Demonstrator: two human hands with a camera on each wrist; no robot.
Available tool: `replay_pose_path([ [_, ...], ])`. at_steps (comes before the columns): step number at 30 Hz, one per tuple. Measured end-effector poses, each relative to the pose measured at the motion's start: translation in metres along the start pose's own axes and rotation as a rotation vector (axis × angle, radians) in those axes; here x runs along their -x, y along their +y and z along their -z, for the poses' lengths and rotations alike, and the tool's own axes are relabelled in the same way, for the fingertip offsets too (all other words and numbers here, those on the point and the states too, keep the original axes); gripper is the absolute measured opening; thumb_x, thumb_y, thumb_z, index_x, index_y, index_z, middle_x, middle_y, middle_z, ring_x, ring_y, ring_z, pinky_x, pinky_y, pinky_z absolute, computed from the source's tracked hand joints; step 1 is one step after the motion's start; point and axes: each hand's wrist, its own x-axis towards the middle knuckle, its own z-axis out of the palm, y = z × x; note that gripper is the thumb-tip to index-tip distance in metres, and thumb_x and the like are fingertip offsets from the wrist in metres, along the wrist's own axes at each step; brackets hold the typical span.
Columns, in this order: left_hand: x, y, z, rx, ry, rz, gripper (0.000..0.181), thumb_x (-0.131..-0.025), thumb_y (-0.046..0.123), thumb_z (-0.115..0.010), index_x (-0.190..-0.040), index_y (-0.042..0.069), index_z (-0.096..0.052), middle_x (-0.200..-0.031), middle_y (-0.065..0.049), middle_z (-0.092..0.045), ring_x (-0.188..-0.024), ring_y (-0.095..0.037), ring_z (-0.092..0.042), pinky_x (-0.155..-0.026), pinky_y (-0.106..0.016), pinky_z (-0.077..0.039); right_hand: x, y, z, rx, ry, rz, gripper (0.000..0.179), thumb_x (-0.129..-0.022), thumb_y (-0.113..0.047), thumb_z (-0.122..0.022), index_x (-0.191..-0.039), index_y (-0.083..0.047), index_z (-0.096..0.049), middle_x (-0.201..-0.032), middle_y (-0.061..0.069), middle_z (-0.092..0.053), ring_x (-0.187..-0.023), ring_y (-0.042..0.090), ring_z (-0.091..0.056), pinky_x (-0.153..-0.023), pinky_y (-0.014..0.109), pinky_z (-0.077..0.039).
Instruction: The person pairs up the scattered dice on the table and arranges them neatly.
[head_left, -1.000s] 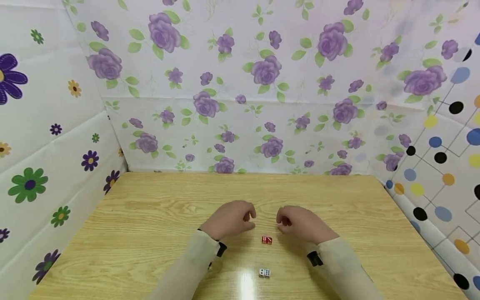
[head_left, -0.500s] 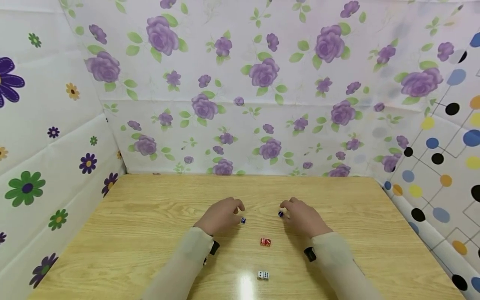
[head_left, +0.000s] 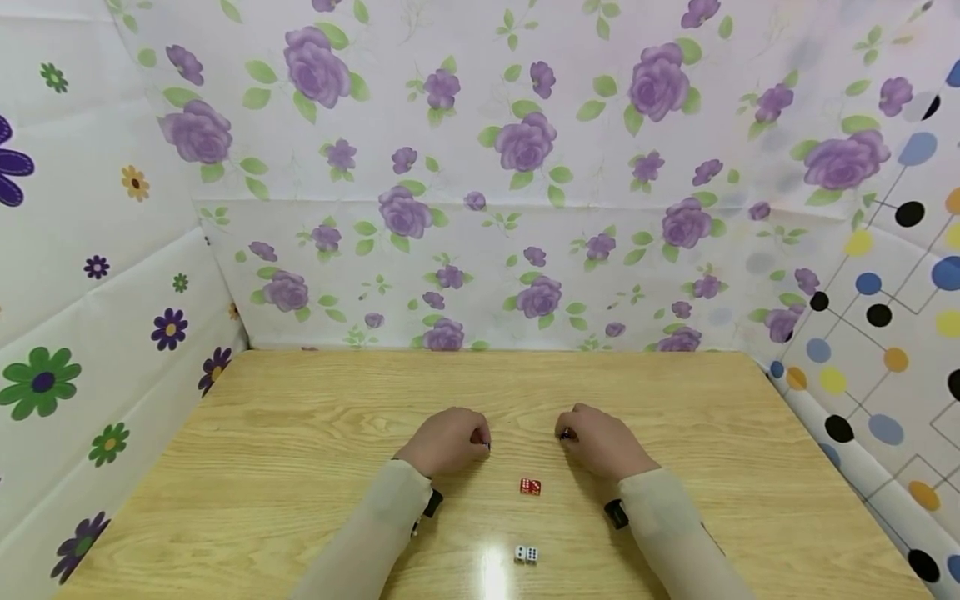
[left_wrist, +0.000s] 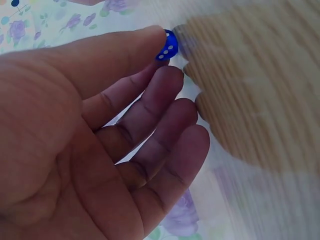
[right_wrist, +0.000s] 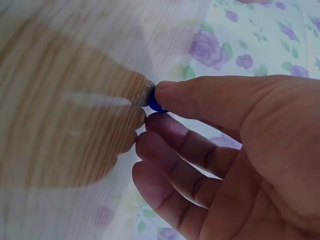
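My left hand [head_left: 448, 440] pinches a small blue die with white pips [left_wrist: 169, 46] between thumb and forefinger, low over the table. Its other fingers are loosely bent, as the left wrist view shows. Across a short gap, my right hand [head_left: 604, 438] pinches another blue die [right_wrist: 156, 104], mostly covered by the thumb in the right wrist view. Fingertips of both hands are right at the tabletop. Nearer to me, between the forearms, two red dice [head_left: 525, 486] sit side by side. Closer still, two white dice [head_left: 520, 554] with dark pips form another pair.
The wooden table [head_left: 322, 417] has a light grain and a glossy glare spot near its front. A purple-flowered cloth [head_left: 480, 250] hangs behind it. Patterned cloths flank it, one with flowers on the left and a dotted one [head_left: 885, 367] on the right.
Half a second ago both hands were more open, with the blue dice visible at their fingertips. Now the fingers have closed in and pinch them. The red and white dice stay in place.
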Motion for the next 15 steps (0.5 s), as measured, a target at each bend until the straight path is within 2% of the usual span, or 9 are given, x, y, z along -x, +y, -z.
replay_pose_path([
  [7, 0.0017, 0.0048, 0.0007, -0.004, 0.013, -0.002, 0.006, -0.089, 0.018, -0.065, -0.083, 0.019, -0.067, -0.077, 0.011, -0.059, -0.067, -0.006, -0.052, -0.067, -0.028, -0.046, -0.0008, -0.0019, 0.0003, 0.011, -0.013, -0.01, 0.005, -0.087, -0.015, -0.069, -0.089, -0.02, -0.071, -0.084, -0.008, -0.06, -0.078, 0.01, -0.058, -0.074, 0.033, -0.05],
  [15, 0.0032, 0.0088, -0.002, -0.032, 0.034, 0.013, 0.008, -0.087, 0.016, -0.065, -0.08, 0.02, -0.067, -0.077, 0.011, -0.059, -0.066, -0.006, -0.052, -0.065, -0.028, -0.046, -0.0025, -0.0055, -0.0006, 0.004, -0.029, -0.019, 0.01, -0.088, -0.01, -0.066, -0.085, -0.018, -0.07, -0.083, -0.007, -0.061, -0.077, 0.01, -0.058, -0.071, 0.032, -0.049],
])
